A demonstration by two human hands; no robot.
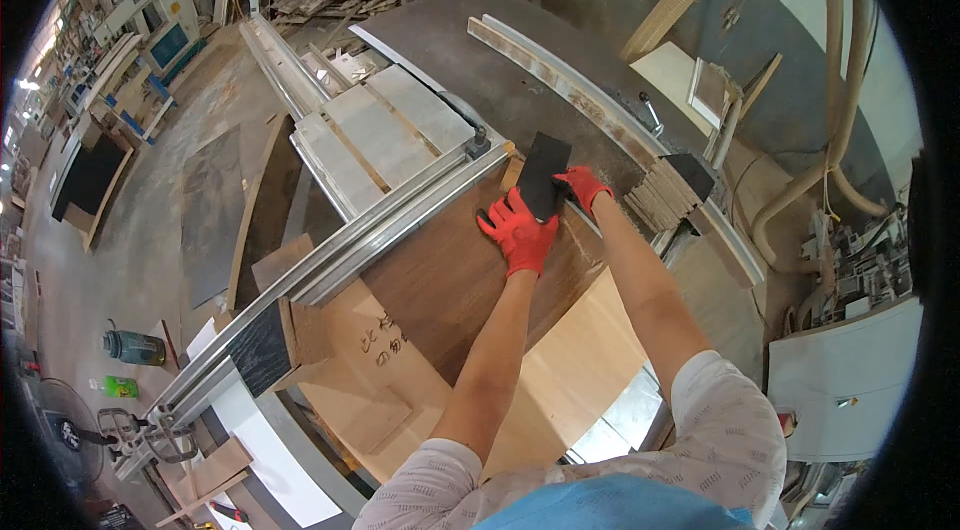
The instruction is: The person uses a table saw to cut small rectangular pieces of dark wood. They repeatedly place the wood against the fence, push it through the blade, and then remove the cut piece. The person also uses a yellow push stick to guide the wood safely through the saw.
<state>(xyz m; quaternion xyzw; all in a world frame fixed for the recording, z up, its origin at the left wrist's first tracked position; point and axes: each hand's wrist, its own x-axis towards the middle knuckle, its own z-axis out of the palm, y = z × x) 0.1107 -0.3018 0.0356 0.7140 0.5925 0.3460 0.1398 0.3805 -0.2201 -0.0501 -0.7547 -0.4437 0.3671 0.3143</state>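
Both my hands wear red gloves with dark fingertips. A small black rectangular panel (543,175) lies tilted on a brown wood-faced board on the saw table. With fingers spread, my left hand (518,235) lies against the panel's lower left end, its thumb out to the left. My right hand (582,186) is closed on the panel's right edge; the undersides of its fingers are hidden. A small light wood block (512,173) sits beside the panel's left edge. Under my arms is the brown board (420,300).
A metal rail (400,200) runs diagonally left of the board, beside a grey sliding table (390,130). A long fence (570,80) crosses the far side. Stacked panels stand at right (660,195) and at lower left (285,345). A bottle (135,347) stands far left.
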